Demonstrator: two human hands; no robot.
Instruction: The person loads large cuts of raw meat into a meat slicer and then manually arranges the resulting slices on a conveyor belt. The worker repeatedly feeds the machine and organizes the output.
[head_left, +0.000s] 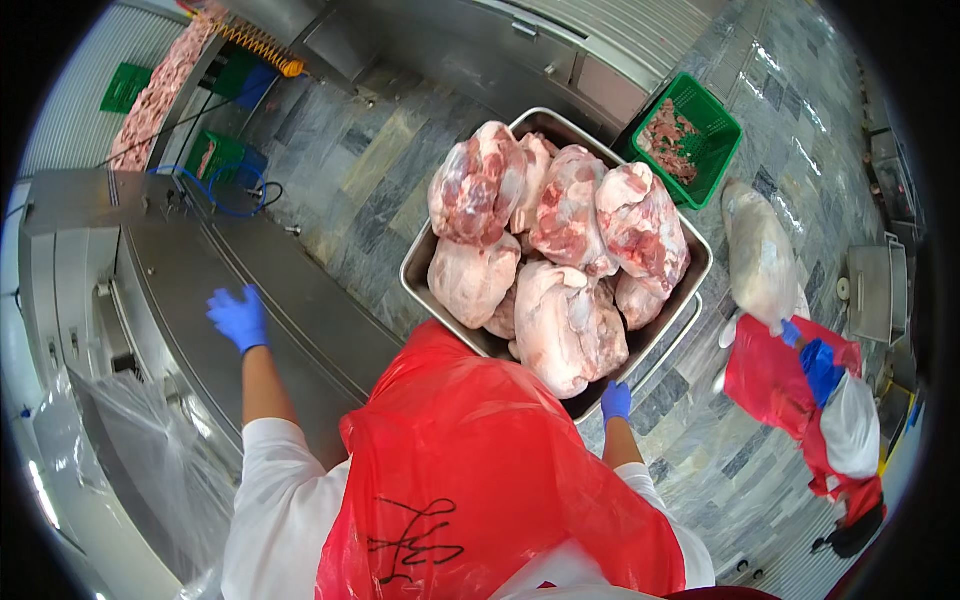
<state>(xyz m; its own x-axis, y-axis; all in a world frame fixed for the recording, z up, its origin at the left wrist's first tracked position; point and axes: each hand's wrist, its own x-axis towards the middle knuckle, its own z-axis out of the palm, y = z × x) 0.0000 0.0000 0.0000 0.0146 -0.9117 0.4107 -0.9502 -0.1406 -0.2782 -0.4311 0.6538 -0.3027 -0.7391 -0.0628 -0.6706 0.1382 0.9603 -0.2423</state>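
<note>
A steel meat cart (690,235) heaped with large cuts of raw meat (560,215) stands right before me. My right hand (617,402), in a blue glove, is at the cart's near rim, beside its bent handle (668,345); its fingers are too small and partly hidden to show whether they grip. Out to the left, my gloved left hand (238,316) is over the steel machine top (270,270), fingers spread, holding nothing. Whether it touches the metal I cannot tell. My red plastic apron (490,470) reaches up to the cart's near side.
Beyond the cart stands a green crate (715,150) with meat scraps. At right a co-worker in a red apron (770,370) is beside a big pale wrapped load (760,255). Trimmings lie on a conveyor (165,90) at far left. Clear plastic sheeting (150,440) hangs near my left arm.
</note>
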